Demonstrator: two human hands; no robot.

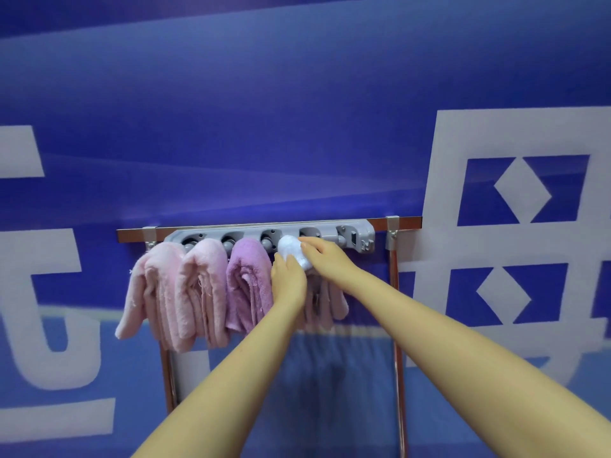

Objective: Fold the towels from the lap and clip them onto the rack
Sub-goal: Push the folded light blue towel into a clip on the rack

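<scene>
Towels were seen hanging from a grey clip rack fixed to a metal bar in front of a blue banner with large white characters. Two pale pink towels were held folded in the first and second clips from the left, and a lilac towel was held in the third, each drooping in a thick loop. A fourth towel, white at its bunched top and pinkish where its ends hung below, was pressed up at the fourth clip. It was gripped by both hands: the left hand was closed around its lower left side, and the right hand was laid over its upper right side, fingers curled on the cloth just beneath the clip. Whether the clip had caught the cloth could not be told. The fifth clip, at the right end, was seen bare. Metal legs were seen running down from the bar.
</scene>
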